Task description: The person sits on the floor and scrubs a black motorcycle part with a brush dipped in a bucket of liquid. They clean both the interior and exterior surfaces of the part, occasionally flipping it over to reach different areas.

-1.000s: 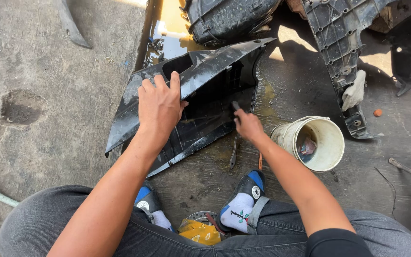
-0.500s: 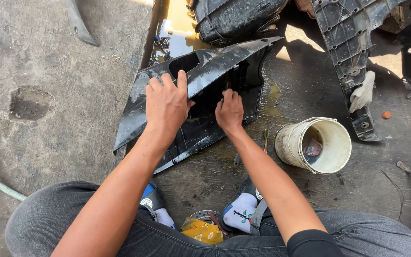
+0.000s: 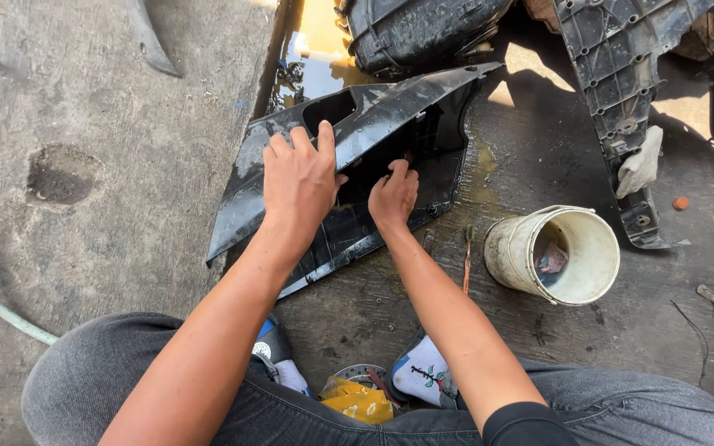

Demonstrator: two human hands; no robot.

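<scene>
Squatting on stained, wet concrete outdoors: left hand [image 3: 301, 183] flat, fingers spread on black plastic panel [image 3: 390, 111]; right hand [image 3: 392, 196] curled inside its hollow, grip unclear; white bucket [image 3: 555, 254] nearby

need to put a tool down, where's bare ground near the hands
Bare concrete lies left of the black plastic panel, up to the hose. A smaller patch sits below the white bucket. It is crowded between the right hand and bucket, and wet above the panel around the puddle.
</scene>
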